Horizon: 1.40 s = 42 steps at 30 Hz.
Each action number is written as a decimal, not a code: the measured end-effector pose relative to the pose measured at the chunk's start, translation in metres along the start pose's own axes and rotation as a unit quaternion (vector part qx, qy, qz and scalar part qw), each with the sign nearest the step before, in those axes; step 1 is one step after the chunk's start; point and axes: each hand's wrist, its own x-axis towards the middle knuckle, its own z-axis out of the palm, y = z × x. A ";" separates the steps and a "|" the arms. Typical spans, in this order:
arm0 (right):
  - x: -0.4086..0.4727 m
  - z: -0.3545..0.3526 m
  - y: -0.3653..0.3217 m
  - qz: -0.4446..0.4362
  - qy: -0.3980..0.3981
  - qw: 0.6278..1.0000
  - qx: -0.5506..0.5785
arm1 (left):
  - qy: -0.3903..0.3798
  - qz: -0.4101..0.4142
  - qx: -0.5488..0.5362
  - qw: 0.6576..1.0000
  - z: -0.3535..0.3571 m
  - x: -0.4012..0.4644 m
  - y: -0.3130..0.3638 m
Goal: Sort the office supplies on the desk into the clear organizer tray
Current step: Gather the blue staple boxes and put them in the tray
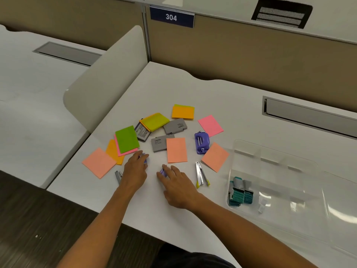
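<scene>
Coloured sticky-note pads lie scattered over the white desk [222,97]: salmon [176,150], pink [210,125], green [127,139], yellow [154,121], orange [183,112]. Among them lie two grey boxes [158,145], a purple hole punch [201,142], an open silver stapler [201,174] and a small grey staple remover [118,176]. My left hand [135,171] closes its fingertips round a small purple item [144,159]. My right hand [178,185] pinches another small purple item [163,172]. The clear organizer tray [280,182] sits at the right, holding teal stamps [240,194] in its left compartment.
A grey curved divider [104,84] stands at the desk's left edge. Behind the desk runs a beige partition with a "304" sign [171,17]. A cable slot [309,117] is set into the desk behind the tray. Dark floor lies at the lower left.
</scene>
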 end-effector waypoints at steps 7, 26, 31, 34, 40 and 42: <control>-0.021 0.008 0.004 -0.010 0.054 0.998 0.030 | 0.004 -0.003 -0.063 0.998 -0.001 -0.014 0.010; -0.121 -0.009 0.033 0.009 0.088 0.982 0.168 | -0.002 0.051 -0.111 0.993 0.034 -0.089 0.086; -0.148 -0.022 0.054 0.050 0.118 0.971 0.202 | -0.001 0.060 -0.150 0.987 0.041 -0.097 0.115; -0.162 -0.029 0.067 0.072 0.127 0.964 0.224 | 0.002 0.080 -0.171 0.982 0.045 -0.100 0.138; -0.187 -0.038 0.089 0.107 0.182 0.944 0.255 | -0.003 0.144 -0.201 0.969 0.052 -0.102 0.184; -0.196 -0.041 0.102 0.122 0.205 0.936 0.257 | 0.002 0.158 -0.203 0.966 0.054 -0.101 0.199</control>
